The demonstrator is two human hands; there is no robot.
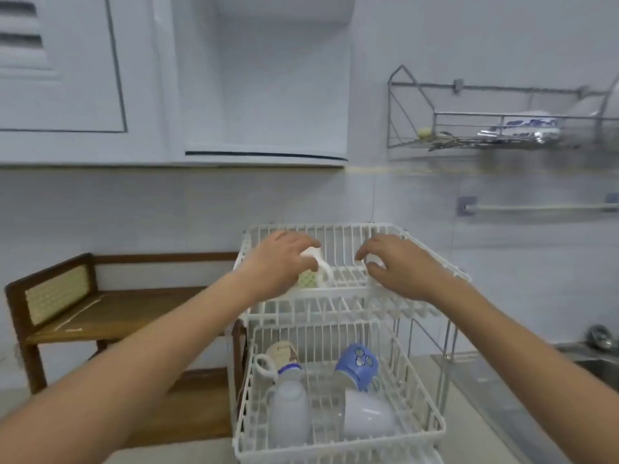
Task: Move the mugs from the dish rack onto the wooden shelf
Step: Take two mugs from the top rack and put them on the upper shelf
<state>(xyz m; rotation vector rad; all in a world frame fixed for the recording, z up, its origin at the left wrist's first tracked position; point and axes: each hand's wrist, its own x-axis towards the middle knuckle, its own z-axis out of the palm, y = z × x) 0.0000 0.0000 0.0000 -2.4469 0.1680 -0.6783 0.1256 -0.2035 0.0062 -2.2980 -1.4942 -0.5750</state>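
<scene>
A wooden shelf with a cane side panel is seen at left against the tiled wall, its top board bare. Just right of it, touching or nearly so, a white two-tier dish rack is placed on the counter. A metal wall rack with blurred items is mounted upper right; a sink edge is glimpsed far right. On the rack's lower tier four mugs are held: a plain white mug lying on its side at front right, a pale mug upside down at front left, a blue mug tilted behind right, a blue-rimmed mug with a white handle behind left. On the upper tier a white mug with green pattern is gripped from above by the left hand, fingers closed around its body, handle pointing right. A small white mug is closed on by the right hand, mostly hidden under the fingers. Whether either is lifted off the wires cannot be told.
</scene>
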